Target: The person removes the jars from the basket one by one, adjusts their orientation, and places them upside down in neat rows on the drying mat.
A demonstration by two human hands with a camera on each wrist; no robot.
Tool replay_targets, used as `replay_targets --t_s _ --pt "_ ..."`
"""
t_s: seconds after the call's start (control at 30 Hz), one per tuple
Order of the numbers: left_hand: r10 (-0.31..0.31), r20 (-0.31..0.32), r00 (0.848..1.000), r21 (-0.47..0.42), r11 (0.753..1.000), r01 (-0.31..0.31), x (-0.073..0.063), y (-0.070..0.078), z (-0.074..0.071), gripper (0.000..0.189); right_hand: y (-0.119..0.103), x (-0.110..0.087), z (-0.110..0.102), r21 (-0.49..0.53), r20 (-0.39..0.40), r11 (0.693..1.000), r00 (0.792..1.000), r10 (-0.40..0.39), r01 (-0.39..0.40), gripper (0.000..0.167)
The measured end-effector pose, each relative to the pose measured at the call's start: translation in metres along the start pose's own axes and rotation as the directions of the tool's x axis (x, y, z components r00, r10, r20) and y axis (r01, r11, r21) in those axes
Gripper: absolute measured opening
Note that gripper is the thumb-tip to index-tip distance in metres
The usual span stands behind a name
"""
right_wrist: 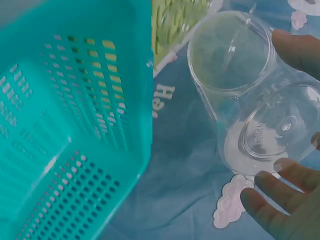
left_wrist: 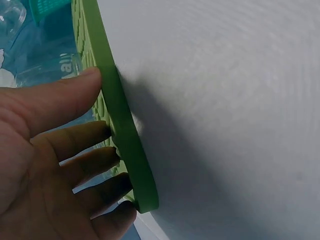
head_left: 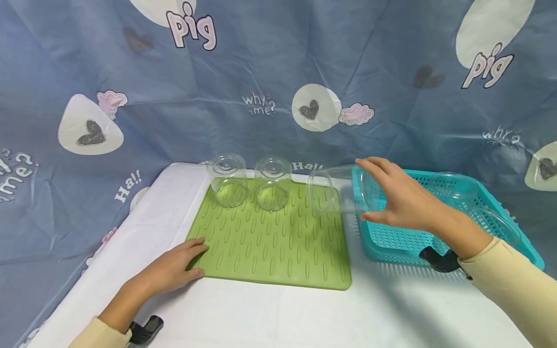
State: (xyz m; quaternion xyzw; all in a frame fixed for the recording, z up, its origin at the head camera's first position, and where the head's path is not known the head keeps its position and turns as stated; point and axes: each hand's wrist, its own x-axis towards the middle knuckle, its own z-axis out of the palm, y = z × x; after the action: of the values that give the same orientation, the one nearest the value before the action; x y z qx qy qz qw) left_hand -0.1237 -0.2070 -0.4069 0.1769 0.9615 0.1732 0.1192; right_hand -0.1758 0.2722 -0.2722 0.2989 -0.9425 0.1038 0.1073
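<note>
My right hand grips a clear glass cup by its base end. The cup lies sideways in the air, its mouth facing left over the right part of a green ridged mat. In the right wrist view, the thumb and fingers spread around the lower part of the cup. My left hand rests at the mat's left edge; the left wrist view shows its relaxed fingertips touching the rim. Upside down along the mat's back edge stand two clear cups, side by side.
A turquoise perforated basket stands right of the mat, with more clear cups inside, partly hidden by the right arm. White cloth covers the table. Behind hangs a blue printed curtain.
</note>
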Motion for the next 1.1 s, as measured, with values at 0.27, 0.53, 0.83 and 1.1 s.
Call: replay_targets --t_s 0.27,0.53,0.83,1.1 --pt "-0.009 -0.011 1.0 0.006 1.0 0.009 0.0 -0.001 0.0 0.059 0.0 0.027 -0.005 -0.036 0.093 0.999 0.995 0.023 -0.019 0.113" --pt "-0.02 -0.012 1.0 -0.009 1.0 0.02 0.0 -0.001 0.002 0.06 0.002 0.046 0.003 -0.071 0.173 0.997 0.984 0.034 -0.022 0.104" --pt "-0.021 -0.028 0.999 -0.014 1.0 0.02 0.0 -0.001 0.001 0.058 0.006 0.064 0.019 0.032 0.194 0.999 0.981 0.028 -0.034 0.098" --pt "-0.003 -0.023 1.0 -0.021 1.0 0.002 -0.001 -0.001 0.002 0.058 0.008 0.084 0.035 0.074 0.226 0.989 0.968 0.112 -0.132 0.098"
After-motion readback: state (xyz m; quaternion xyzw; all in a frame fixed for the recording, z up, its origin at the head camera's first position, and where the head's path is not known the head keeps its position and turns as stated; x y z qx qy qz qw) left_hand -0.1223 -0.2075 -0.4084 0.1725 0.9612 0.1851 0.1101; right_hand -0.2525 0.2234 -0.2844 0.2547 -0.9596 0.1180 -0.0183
